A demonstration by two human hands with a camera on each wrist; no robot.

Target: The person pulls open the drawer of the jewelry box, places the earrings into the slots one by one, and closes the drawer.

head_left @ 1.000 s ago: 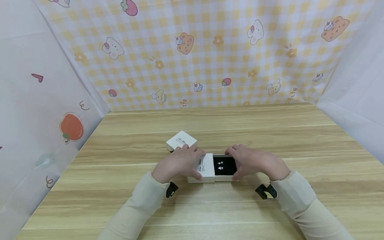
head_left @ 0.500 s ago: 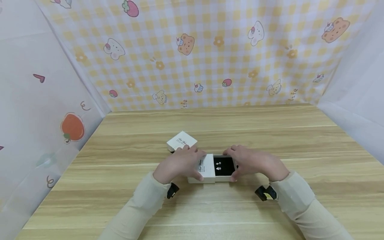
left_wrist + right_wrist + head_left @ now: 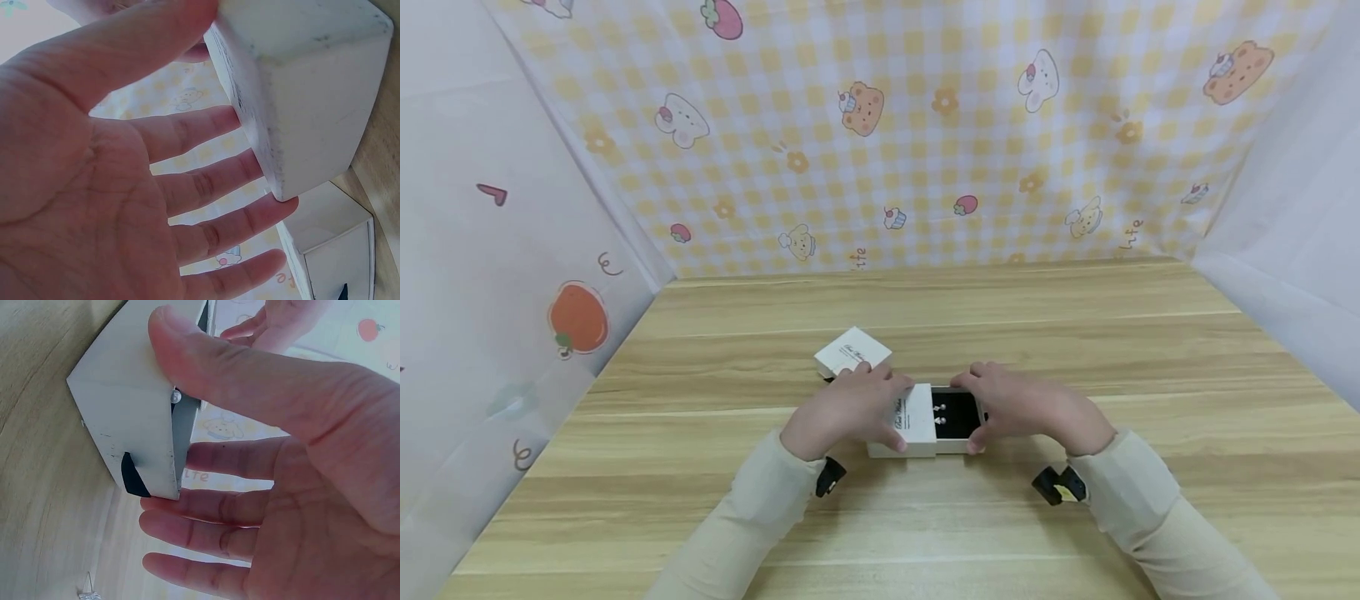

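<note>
A white sliding jewelry box with black print lies partly open at the middle of the table in the head view. My left hand (image 3: 850,408) holds its outer sleeve (image 3: 917,429), thumb on the near side and fingers on the far side. My right hand (image 3: 1026,404) grips the drawer (image 3: 955,447) across its outer end, which shows a black ribbon tab (image 3: 133,477) in the right wrist view. On the drawer's black pad (image 3: 961,417) sits a pair of small silvery earrings (image 3: 940,421), close to the sleeve's edge.
A second white box (image 3: 852,348) with similar print lies turned at an angle just behind my left hand. A small silvery piece (image 3: 89,594) shows at the bottom of the right wrist view. A checked cloth (image 3: 910,167) hangs behind the wooden table (image 3: 1037,317).
My right hand has moved left with the drawer, which slides further into the sleeve. The earrings are nearer the sleeve's edge. My left hand and the second box stay in place.
</note>
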